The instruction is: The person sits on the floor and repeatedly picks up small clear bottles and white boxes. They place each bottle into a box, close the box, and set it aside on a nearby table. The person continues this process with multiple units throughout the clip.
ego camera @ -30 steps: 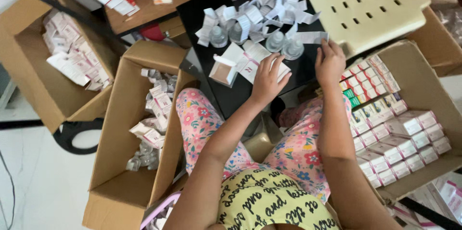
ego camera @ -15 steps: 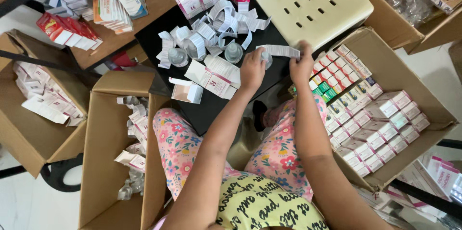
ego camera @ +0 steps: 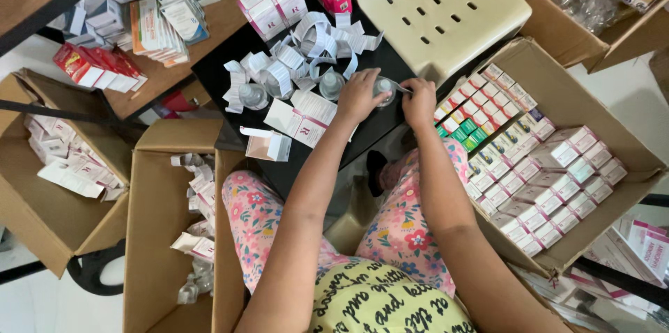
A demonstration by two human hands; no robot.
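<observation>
Clear glass shows between the two hands: a small bottle stands at the near right edge of the black table. The left hand curls around the bottle's left side, fingers bent and closed on it, palm down. The right hand sits just beside it, fingers pinched together on the end of a white paper strip that lies against the bottle; how much of the strip is wrapped around the glass cannot be told, since the fingers cover it.

Just left of the left hand lie flat white and pink cartons, one opened carton nearer the table's front edge. Behind the hands, two more clear bottles stand among a loose heap of curled paper strips. A cream plastic chair seat sits beyond the right hand. To the right, an open cardboard box holds tight rows of small packed cartons. On the left, another cardboard box holds loose cartons and bottles.
</observation>
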